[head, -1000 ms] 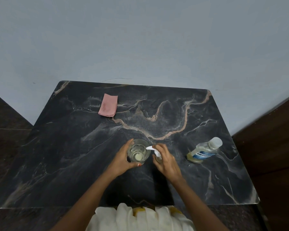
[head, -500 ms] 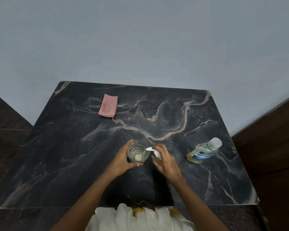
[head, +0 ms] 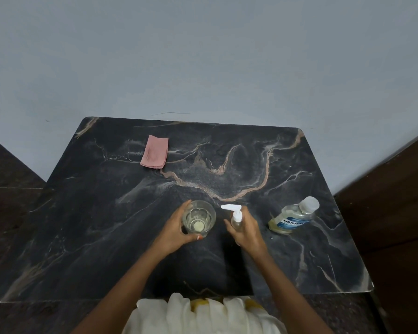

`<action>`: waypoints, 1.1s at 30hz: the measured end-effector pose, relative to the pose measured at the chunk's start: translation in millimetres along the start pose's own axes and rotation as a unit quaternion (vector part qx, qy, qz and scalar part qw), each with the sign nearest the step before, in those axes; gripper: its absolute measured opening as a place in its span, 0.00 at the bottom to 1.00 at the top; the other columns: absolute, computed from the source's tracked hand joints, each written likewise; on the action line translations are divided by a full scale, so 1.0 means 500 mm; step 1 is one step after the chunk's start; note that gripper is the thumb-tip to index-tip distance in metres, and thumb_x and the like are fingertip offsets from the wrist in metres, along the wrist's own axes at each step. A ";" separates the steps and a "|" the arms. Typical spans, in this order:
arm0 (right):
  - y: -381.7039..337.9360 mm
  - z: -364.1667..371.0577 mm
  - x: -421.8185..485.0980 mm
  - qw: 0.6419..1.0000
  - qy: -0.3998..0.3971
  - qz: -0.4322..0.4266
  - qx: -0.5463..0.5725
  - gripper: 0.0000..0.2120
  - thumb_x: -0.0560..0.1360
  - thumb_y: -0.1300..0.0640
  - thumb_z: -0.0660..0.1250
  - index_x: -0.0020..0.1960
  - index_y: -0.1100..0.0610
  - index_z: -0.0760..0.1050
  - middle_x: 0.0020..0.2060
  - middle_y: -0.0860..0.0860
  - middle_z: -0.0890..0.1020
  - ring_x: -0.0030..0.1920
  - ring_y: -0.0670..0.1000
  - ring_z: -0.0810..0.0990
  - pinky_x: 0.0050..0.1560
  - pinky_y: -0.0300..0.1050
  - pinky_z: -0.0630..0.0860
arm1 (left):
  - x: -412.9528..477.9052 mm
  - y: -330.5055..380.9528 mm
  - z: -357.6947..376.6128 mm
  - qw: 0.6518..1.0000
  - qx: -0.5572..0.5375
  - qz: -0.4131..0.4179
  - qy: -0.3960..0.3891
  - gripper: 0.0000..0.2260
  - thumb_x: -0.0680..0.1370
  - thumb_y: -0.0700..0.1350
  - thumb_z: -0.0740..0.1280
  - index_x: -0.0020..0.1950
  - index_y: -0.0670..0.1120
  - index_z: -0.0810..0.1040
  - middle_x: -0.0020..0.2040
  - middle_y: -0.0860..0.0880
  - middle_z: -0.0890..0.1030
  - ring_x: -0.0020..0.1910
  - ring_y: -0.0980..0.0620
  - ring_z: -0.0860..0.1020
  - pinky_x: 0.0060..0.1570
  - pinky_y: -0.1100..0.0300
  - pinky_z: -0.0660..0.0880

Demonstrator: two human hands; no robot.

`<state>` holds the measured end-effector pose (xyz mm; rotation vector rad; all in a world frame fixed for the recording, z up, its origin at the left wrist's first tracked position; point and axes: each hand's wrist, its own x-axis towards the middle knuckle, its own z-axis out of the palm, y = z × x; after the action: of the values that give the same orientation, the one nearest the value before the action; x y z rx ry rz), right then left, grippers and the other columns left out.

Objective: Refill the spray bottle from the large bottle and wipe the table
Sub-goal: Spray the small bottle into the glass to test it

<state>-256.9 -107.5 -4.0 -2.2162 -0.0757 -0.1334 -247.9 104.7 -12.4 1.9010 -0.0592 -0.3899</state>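
One glass [head: 198, 219] is gripped by the left hand [head: 176, 235], one spray bottle [head: 237, 218] by the right hand [head: 249, 232]; one large bottle [head: 292, 216] and one cloth [head: 155, 151] are untouched.

Upright spray bottle [head: 236, 216] left of capped large bottle [head: 293, 216].

A plain pale blue-grey wall [head: 203, 56] fills the far side, with a thin dark hairline mark [head: 170, 113] low on it. Against it stands a black marble bench [head: 82, 225] veined in tan and white, its corners rounded. Dark stone floor [head: 7, 189] with a pale seam lies left; a dark brown wooden panel [head: 396, 201] stands right. The light is dim and even.
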 end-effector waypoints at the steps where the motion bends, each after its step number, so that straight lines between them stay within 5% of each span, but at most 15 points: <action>1: 0.000 -0.003 0.002 1.000 0.013 -0.001 0.006 0.13 0.69 0.64 0.72 0.51 0.60 0.72 0.38 0.46 0.75 0.38 0.45 0.75 0.40 0.28 0.68 | 0.000 -0.001 0.000 1.000 -0.001 0.000 -0.001 0.44 0.62 0.39 0.78 0.71 0.49 0.58 0.68 0.51 0.66 0.67 0.52 0.67 0.67 0.47 0.67; 4: 0.003 -0.009 0.007 0.998 0.044 -0.008 0.039 0.16 0.67 0.66 0.73 0.52 0.65 0.72 0.46 0.55 0.73 0.45 0.49 0.73 0.47 0.23 0.66 | 0.001 -0.003 0.000 1.000 -0.004 0.000 -0.004 0.44 0.62 0.39 0.78 0.71 0.49 0.58 0.66 0.54 0.65 0.67 0.52 0.67 0.67 0.47 0.67; 14: 0.033 -0.011 0.019 0.991 0.039 0.027 0.125 0.24 0.61 0.70 0.76 0.53 0.71 0.71 0.53 0.57 0.64 0.52 0.31 0.67 0.50 0.21 0.66 | 0.004 -0.006 0.001 1.000 -0.026 0.000 -0.007 0.43 0.61 0.38 0.78 0.70 0.52 0.59 0.66 0.54 0.66 0.67 0.52 0.67 0.68 0.47 0.66; 17: 0.031 -0.013 0.017 0.990 0.042 0.037 0.129 0.22 0.60 0.70 0.76 0.50 0.63 0.72 0.54 0.56 0.63 0.56 0.41 0.67 0.56 0.24 0.65 | 0.004 -0.010 0.003 0.999 -0.046 -0.011 -0.010 0.45 0.61 0.38 0.78 0.72 0.50 0.57 0.68 0.52 0.65 0.68 0.51 0.66 0.68 0.47 0.65; 19: 0.033 -0.015 0.012 0.993 0.042 0.044 0.101 0.22 0.61 0.69 0.76 0.50 0.58 0.71 0.55 0.54 0.63 0.57 0.48 0.66 0.60 0.34 0.65 | 0.001 -0.015 0.006 0.998 -0.065 -0.023 -0.011 0.47 0.61 0.36 0.77 0.73 0.51 0.54 0.67 0.53 0.65 0.68 0.52 0.66 0.69 0.48 0.64; 22: 0.042 -0.018 0.000 0.996 0.047 0.064 0.044 0.24 0.62 0.66 0.75 0.54 0.57 0.71 0.55 0.49 0.62 0.56 0.46 0.61 0.60 0.46 0.61 | -0.005 -0.025 0.015 0.995 -0.091 -0.036 -0.010 0.50 0.62 0.34 0.77 0.73 0.53 0.50 0.70 0.51 0.63 0.69 0.53 0.64 0.70 0.51 0.61; 25: 0.046 -0.019 -0.010 0.996 0.032 0.079 0.024 0.28 0.62 0.62 0.77 0.57 0.53 0.67 0.55 0.47 0.61 0.54 0.41 0.59 0.58 0.43 0.60 | -0.005 -0.035 0.030 0.993 -0.107 -0.047 0.003 0.50 0.62 0.33 0.76 0.73 0.51 0.49 0.72 0.49 0.61 0.70 0.53 0.62 0.71 0.52 0.60; 29: 0.056 -0.014 -0.027 0.992 0.044 0.118 0.032 0.34 0.60 0.60 0.79 0.60 0.57 0.64 0.54 0.48 0.64 0.57 0.47 0.65 0.58 0.42 0.64 | -0.007 -0.042 0.058 0.993 -0.103 -0.052 0.041 0.49 0.60 0.35 0.77 0.72 0.50 0.52 0.68 0.51 0.64 0.67 0.56 0.64 0.67 0.58 0.62; 33: 0.064 -0.003 -0.041 0.983 0.051 0.167 0.051 0.28 0.63 0.59 0.77 0.57 0.54 0.65 0.53 0.48 0.70 0.56 0.50 0.71 0.56 0.46 0.72 | -0.006 -0.039 0.088 0.989 -0.081 -0.032 0.119 0.46 0.59 0.38 0.79 0.71 0.50 0.57 0.63 0.57 0.66 0.63 0.60 0.66 0.61 0.64 0.63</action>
<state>-274.1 -128.4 -31.1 -2.0830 0.3378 -0.0553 -266.7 72.6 -43.4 1.7786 0.1886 -0.2018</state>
